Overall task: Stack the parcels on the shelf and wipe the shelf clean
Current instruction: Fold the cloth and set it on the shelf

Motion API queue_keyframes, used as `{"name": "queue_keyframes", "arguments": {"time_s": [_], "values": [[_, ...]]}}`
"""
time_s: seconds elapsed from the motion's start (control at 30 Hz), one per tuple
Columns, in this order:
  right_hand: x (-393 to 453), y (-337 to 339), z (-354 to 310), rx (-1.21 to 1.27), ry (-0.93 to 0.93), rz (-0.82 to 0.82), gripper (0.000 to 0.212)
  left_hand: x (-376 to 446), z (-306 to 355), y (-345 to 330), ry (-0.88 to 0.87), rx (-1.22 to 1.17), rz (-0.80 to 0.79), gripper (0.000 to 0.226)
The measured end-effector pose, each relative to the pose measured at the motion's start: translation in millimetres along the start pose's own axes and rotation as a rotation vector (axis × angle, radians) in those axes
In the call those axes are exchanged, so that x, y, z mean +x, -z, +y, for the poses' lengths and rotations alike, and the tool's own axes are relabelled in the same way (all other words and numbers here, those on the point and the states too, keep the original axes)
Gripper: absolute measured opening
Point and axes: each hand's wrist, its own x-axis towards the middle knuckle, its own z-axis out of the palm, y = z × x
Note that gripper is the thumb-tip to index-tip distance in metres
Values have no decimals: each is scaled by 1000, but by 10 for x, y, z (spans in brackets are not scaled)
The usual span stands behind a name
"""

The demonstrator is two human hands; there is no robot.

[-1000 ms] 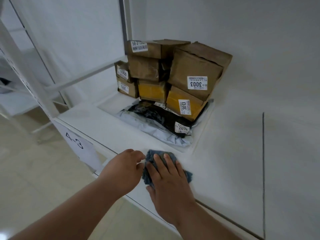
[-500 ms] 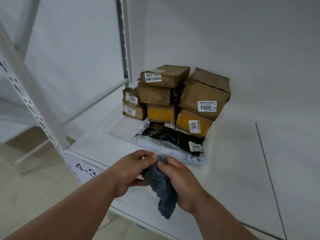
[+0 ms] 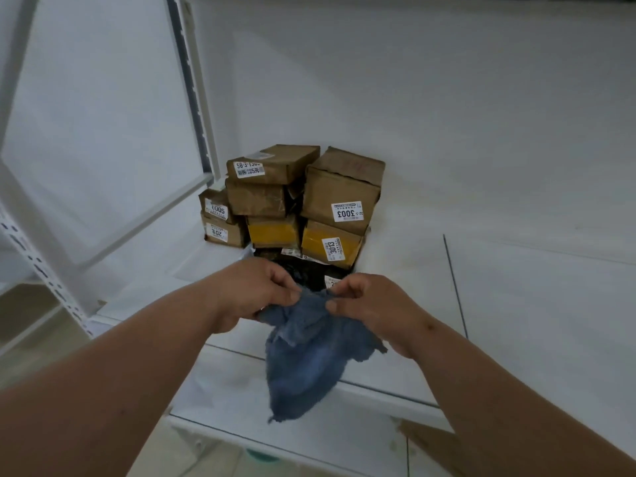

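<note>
A blue cloth [image 3: 303, 359] hangs in the air above the front edge of the white shelf [image 3: 516, 321]. My left hand [image 3: 251, 290] and my right hand [image 3: 371, 308] each pinch its top edge, a little apart. Behind my hands, in the shelf's back left corner, stands a pile of brown cardboard parcels [image 3: 340, 197] with white number labels, several of them taped yellow. A black plastic mailer [image 3: 309, 273] lies under the pile's front; my hands hide most of it.
A white perforated upright [image 3: 38, 266] stands at the shelf's front left, and another post [image 3: 192, 87] rises behind the parcels. A dark seam [image 3: 454, 284] crosses the shelf board on the right. A lower shelf [image 3: 309, 432] shows beneath the cloth.
The cloth lay flat on the shelf under my right hand; both hands have lifted it and drawn its top edge apart, so it now hangs spread. The view has tilted upward.
</note>
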Motion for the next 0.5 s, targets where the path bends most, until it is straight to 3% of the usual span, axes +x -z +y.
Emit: {"name": "queue_keyframes", "arguments": {"time_s": [0.33, 0.5], "values": [[-220, 447, 131, -149, -113, -74, 39, -200, 389, -106, -166, -205, 121, 20], [-297, 543, 135, -135, -148, -155, 7, -279, 467, -136, -204, -262, 69, 18]]}}
